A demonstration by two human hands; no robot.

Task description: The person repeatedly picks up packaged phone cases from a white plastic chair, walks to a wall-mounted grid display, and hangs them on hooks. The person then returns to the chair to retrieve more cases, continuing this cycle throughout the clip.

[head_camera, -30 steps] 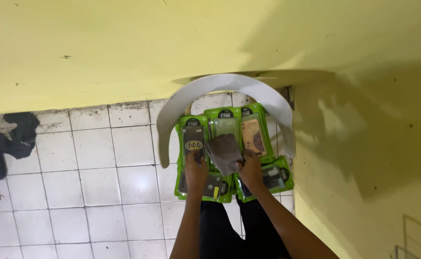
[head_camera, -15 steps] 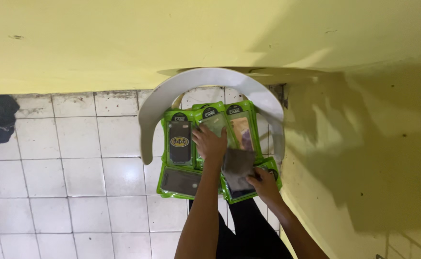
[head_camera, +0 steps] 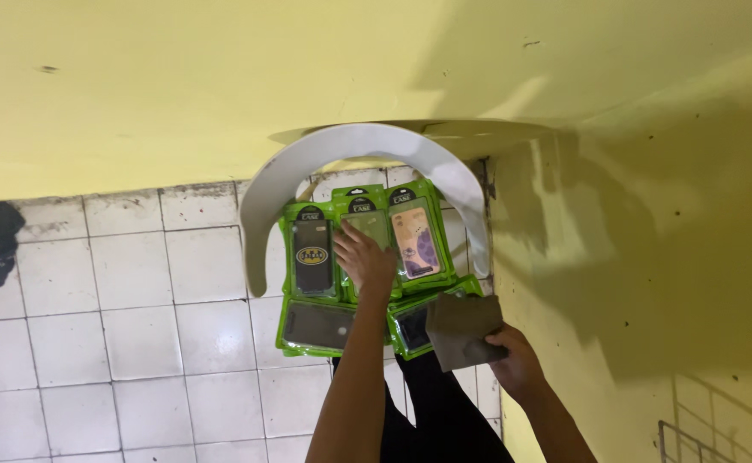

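Phone cases in green packs laid out on a white chair seat.

The left hand lies flat, fingers spread, on the middle green pack of the top row, gripping nothing. At about four o'clock from it, the right hand pinches a dark flat case by its lower corner — thumb on top. The packs look light, stiff and slick — probably best taken by an edge. The white chair stands on the tiled floor against the yellow wall.
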